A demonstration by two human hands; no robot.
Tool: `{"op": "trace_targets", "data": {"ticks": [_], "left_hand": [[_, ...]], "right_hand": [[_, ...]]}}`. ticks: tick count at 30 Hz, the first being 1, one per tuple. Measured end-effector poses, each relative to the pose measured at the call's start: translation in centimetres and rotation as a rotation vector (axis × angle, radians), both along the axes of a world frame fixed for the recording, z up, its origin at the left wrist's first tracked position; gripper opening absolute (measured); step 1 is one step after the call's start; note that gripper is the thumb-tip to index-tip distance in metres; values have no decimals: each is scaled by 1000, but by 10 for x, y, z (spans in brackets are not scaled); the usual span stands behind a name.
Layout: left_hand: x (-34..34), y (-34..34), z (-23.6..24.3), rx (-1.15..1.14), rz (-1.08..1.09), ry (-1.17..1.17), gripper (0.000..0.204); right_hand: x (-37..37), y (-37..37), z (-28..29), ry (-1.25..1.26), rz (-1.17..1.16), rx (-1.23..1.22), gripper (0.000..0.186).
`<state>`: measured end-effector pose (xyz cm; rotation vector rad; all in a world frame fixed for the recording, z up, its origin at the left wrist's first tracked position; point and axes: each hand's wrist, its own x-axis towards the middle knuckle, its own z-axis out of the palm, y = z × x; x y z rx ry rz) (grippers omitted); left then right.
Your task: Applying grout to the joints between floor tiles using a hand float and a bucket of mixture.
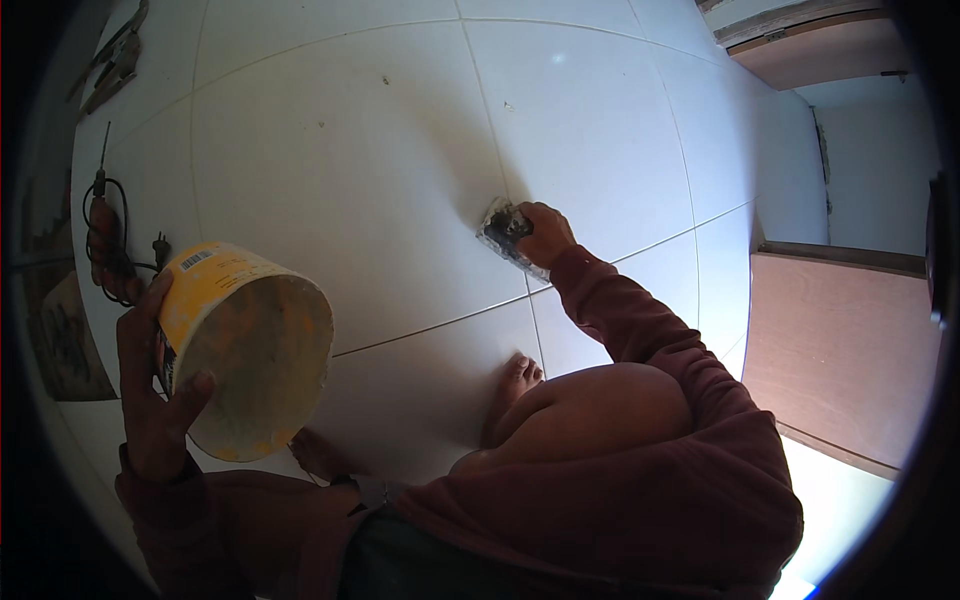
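Observation:
My left hand (150,385) grips a yellow bucket (235,262) by its side and rim, with the thumb over the edge. The bucket is tilted, its wide round end turned toward me and smeared with pale residue. My right hand (545,236) is closed on a grout float (508,232), a flat, roughly rectangular tool with a dark handle and whitish smears. It rests against the white tiled floor (330,180), over a joint between tiles. The float's underside is hidden.
At the left lies a red power drill (105,235) with a long bit and a coiled black cord. Several hand tools (115,65) lie at the far left. Brown wooden panels (840,350) stand on the right. My bare foot (520,375) is near the float.

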<state>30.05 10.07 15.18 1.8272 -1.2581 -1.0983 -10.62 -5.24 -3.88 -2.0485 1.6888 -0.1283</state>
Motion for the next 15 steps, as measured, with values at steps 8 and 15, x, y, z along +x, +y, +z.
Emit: {"op": "trace_targets", "data": {"ticks": [8,15], "left_hand": [[3,8,-1,-6,-72,-145,78],[-7,2,1,54,-81,-103,78]], "right_hand": [[3,-1,21,-156,-84,558,33],[-7,-154,16,-214,-189,65,34]]}}
